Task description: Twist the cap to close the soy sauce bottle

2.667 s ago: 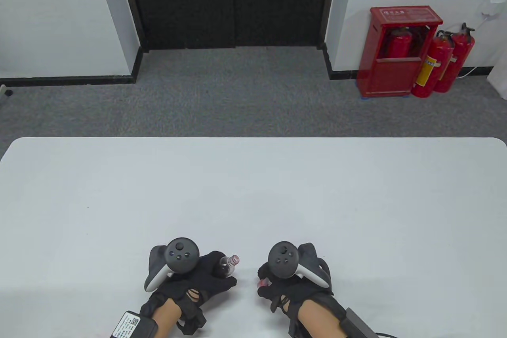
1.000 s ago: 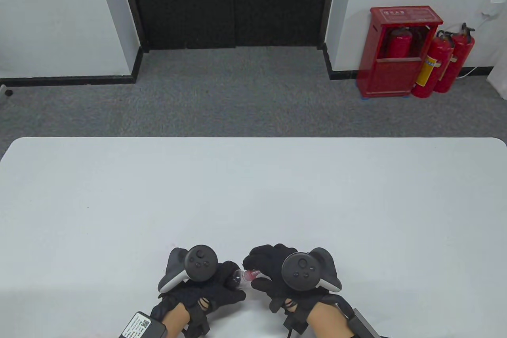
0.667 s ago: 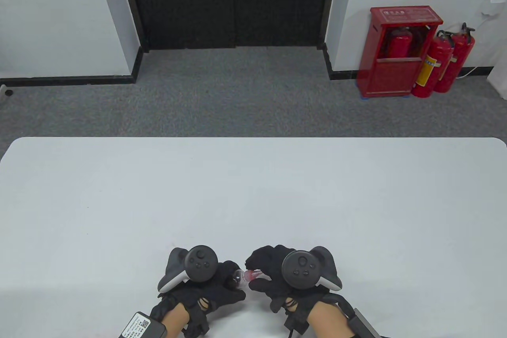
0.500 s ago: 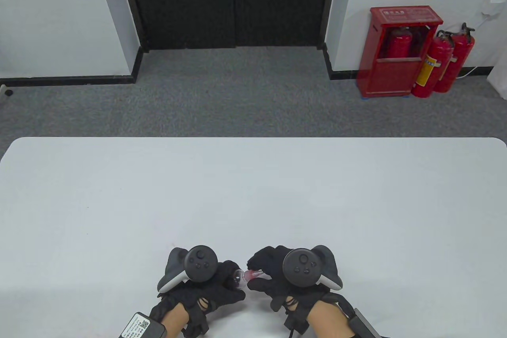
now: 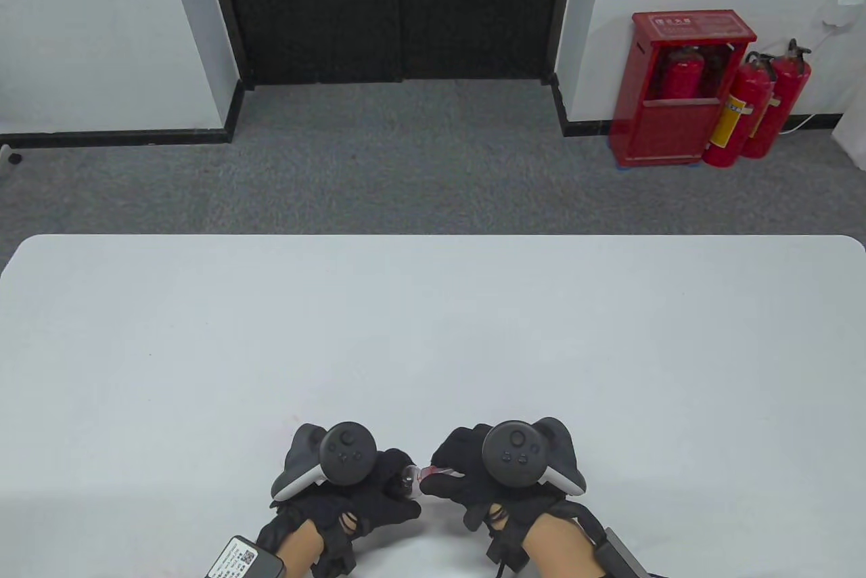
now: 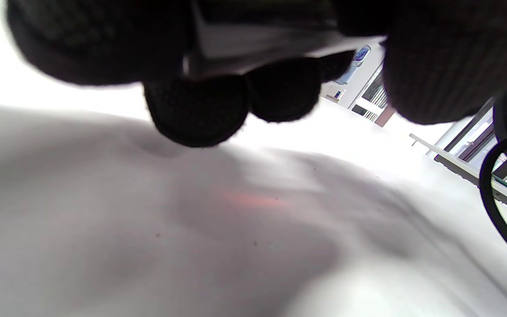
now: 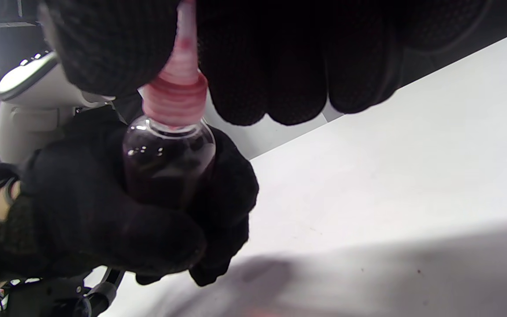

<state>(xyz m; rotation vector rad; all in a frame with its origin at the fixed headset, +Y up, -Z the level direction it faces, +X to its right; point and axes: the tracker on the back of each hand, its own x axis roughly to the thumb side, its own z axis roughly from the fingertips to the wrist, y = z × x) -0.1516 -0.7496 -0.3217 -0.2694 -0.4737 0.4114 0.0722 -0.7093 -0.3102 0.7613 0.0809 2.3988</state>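
Note:
My left hand (image 5: 369,493) grips a small clear bottle of dark soy sauce (image 5: 406,480), lying tilted toward the right, near the table's front edge. In the right wrist view the bottle (image 7: 167,165) sits inside the left glove (image 7: 104,229). My right hand (image 5: 467,473) pinches the red pointed cap (image 5: 429,470), which sits on the bottle's neck. The cap (image 7: 176,94) shows clearly in the right wrist view between the right hand's fingers (image 7: 117,53). The left wrist view shows only the left hand's fingertips (image 6: 196,110) curled above the table.
The white table (image 5: 433,334) stretches far ahead and to both sides of the hands. A red fire-extinguisher cabinet (image 5: 683,87) stands on the floor beyond the table. A black cable (image 6: 497,211) hangs at the right in the left wrist view.
My right hand came over from the right with the cap and set it on the bottle's neck. Both hands have since shifted slightly right, and the right hand has turned on the cap.

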